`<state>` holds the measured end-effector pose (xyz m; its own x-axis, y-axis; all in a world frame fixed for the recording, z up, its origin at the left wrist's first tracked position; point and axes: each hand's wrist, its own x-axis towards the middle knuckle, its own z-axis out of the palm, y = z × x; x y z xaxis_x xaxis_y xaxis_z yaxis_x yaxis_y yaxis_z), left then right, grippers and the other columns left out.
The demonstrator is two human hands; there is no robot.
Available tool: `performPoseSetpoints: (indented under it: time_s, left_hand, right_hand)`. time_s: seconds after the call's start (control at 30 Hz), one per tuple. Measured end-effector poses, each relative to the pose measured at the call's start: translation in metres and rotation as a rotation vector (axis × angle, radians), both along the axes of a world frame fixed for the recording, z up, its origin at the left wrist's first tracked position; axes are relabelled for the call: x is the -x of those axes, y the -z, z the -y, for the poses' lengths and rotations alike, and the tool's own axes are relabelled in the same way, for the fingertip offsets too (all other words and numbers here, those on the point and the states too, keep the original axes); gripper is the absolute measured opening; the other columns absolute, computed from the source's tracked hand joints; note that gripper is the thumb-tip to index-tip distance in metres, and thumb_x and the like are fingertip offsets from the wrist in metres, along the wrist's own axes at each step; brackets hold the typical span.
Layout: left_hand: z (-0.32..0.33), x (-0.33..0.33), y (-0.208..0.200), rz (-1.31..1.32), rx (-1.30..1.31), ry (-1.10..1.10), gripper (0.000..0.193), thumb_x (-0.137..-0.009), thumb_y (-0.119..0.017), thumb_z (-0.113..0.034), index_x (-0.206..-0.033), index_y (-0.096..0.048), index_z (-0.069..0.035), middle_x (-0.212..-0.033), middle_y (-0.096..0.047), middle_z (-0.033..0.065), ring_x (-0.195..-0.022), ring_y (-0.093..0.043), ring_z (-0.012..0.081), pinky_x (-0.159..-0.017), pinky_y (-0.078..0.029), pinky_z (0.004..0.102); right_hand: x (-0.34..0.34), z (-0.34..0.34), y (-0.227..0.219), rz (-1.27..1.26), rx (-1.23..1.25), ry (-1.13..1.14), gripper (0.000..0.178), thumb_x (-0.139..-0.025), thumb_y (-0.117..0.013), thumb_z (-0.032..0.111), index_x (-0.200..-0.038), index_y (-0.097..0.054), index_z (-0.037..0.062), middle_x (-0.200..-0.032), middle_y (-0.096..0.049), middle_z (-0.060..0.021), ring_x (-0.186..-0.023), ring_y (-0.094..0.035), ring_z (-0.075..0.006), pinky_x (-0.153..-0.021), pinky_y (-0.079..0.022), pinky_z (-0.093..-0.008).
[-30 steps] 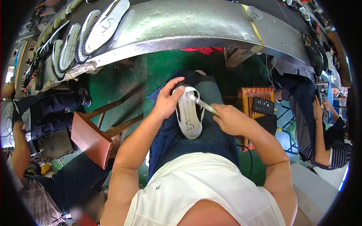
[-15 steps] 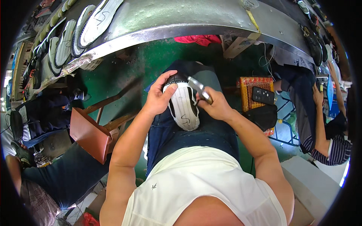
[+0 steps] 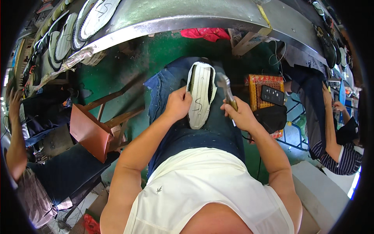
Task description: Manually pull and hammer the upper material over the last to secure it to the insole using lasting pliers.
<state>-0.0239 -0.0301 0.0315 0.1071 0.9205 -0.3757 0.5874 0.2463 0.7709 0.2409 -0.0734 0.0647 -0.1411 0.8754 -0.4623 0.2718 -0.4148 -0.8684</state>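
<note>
An unfinished shoe (image 3: 199,105) lies sole up on my lap, its long white bottom carrying a dark pen mark near the close end. A dark gap runs along its right side, between the bottom board and the pale upper edge. Closed on the shoe's left edge is my left hand (image 3: 178,103), thumb and fingers pinching the rim. My right hand (image 3: 239,113) grips metal pincers (image 3: 226,85) with a hammer-like head, held just right of the shoe and apart from it.
A metal-topped bench (image 3: 171,15) crosses ahead, with several white shoe bottoms (image 3: 99,17) at its left. To my right, a phone (image 3: 272,95) and black pouch (image 3: 271,120) rest on a woven seat (image 3: 257,87). A brown board stool (image 3: 91,132) stands left. People sit on both sides.
My left hand has left the far end of the shoe for its left edge. The pincers have come away rightward from the shoe, which now sits farther away and slightly right.
</note>
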Motion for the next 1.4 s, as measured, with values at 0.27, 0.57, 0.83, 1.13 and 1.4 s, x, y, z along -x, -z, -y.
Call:
performPoseSetpoints:
  time_s: [0.27, 0.57, 0.83, 1.13, 1.4]
  left_hand:
    - [0.016, -0.008, 0.007, 0.779, 0.285, -0.138, 0.066, -0.081, -0.054, 0.007, -0.146, -0.046, 0.001, -0.133, -0.062, 0.0148, -0.118, -0.061, 0.02, -0.101, -0.046, 0.0291]
    - [0.036, -0.01, 0.02, 0.779, 0.233, -0.102, 0.095, -0.083, -0.068, 0.007, -0.16, -0.013, 0.002, -0.151, -0.046, 0.0164, -0.139, -0.045, 0.0224, -0.116, -0.033, 0.0322]
    - [0.037, 0.0, 0.036, 0.545, 0.136, 0.048, 0.098, -0.086, -0.068, 0.006, -0.16, -0.005, -0.001, -0.156, -0.039, 0.0151, -0.142, -0.04, 0.0243, -0.117, -0.032, 0.0341]
    - [0.034, -0.006, 0.029, 0.939, 0.316, -0.224, 0.073, -0.103, -0.048, -0.033, -0.156, -0.021, 0.009, -0.157, -0.038, 0.0215, -0.144, -0.039, 0.0291, -0.12, -0.026, 0.0342]
    - [-0.003, -0.062, 0.056, 0.429, 0.095, -0.502, 0.061, -0.11, -0.027, -0.042, -0.143, -0.054, 0.001, -0.141, -0.058, 0.023, -0.133, -0.053, 0.0343, -0.112, -0.038, 0.0374]
  right_hand:
    - [0.001, -0.009, -0.029, 0.522, -0.247, -0.668, 0.032, -0.095, -0.061, 0.02, -0.116, -0.059, -0.0032, -0.092, -0.066, -0.0228, -0.09, -0.065, -0.0421, -0.082, -0.053, -0.0463]
    - [0.015, -0.042, -0.048, 0.801, -0.509, -0.953, 0.033, -0.088, -0.067, 0.015, -0.117, -0.062, 0.0, -0.094, -0.068, -0.021, -0.095, -0.066, -0.0413, -0.078, -0.054, -0.0491]
    - [0.019, -0.037, -0.039, 0.429, -0.265, -0.892, 0.039, -0.089, -0.065, 0.012, -0.123, -0.059, -0.0052, -0.113, -0.065, -0.0272, -0.104, -0.063, -0.0453, -0.093, -0.05, -0.0492]
    - [0.044, -0.081, -0.084, 0.852, -0.039, -1.285, 0.027, -0.087, -0.066, 0.015, -0.104, -0.065, -0.0065, -0.092, -0.069, -0.026, -0.094, -0.069, -0.0426, -0.082, -0.055, -0.0502]
    - [0.023, -0.023, -0.019, 0.629, -0.372, -0.66, 0.026, -0.089, -0.066, 0.021, -0.099, -0.064, -0.0027, -0.089, -0.069, -0.025, -0.089, -0.068, -0.0432, -0.08, -0.053, -0.0512]
